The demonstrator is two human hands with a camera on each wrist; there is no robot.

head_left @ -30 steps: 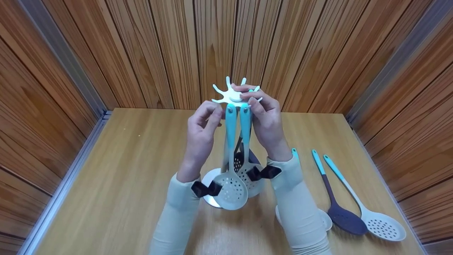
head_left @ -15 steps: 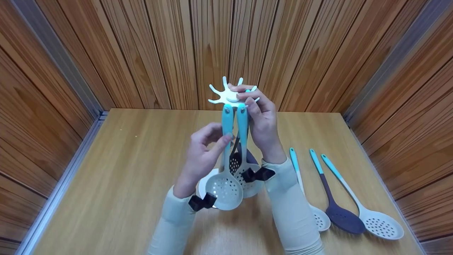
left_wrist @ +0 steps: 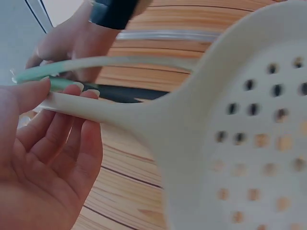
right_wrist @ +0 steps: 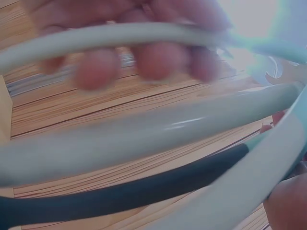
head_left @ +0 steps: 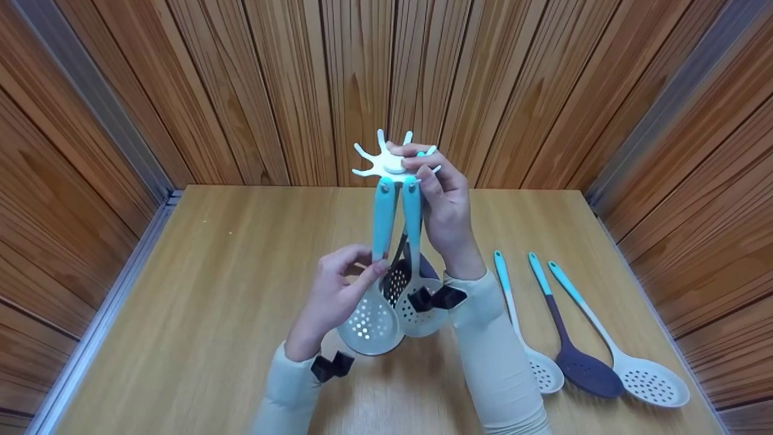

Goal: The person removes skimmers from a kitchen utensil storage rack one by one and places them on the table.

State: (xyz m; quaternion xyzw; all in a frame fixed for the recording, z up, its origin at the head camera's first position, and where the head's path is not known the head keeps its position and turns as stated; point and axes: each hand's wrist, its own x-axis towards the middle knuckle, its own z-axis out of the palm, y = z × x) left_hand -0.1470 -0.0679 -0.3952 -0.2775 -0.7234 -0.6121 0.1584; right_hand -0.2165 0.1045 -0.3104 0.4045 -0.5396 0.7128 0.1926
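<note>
My left hand [head_left: 335, 293] pinches the pale neck of a slotted ladle [head_left: 369, 326] with a turquoise handle. In the left wrist view its perforated bowl [left_wrist: 192, 158] looms large beside my fingers. The ladle's handle top meets a white star-armed utensil rack [head_left: 369, 162]. At the rack's top, my right hand [head_left: 448, 208] grips the hub between fingers and thumb. Beside the ladle hangs another perforated ladle [head_left: 423, 314], partly behind a wrist strap. A dark slotted utensil [head_left: 398, 279] shows behind them. In the right wrist view a dark shaft [right_wrist: 120, 194] crosses below a pale post.
On the table [head_left: 241, 302], to the right, lie a small pale slotted spoon [head_left: 543, 370], a dark turner [head_left: 586, 371] and a large pale skimmer [head_left: 655, 382]. Wood-panelled walls [head_left: 356, 72] enclose the back and sides.
My left hand has moved down from beside the handle's top to the ladle's neck and now pinches it. The ladle's bowl has swung left. My right hand keeps hold of the rack's top.
</note>
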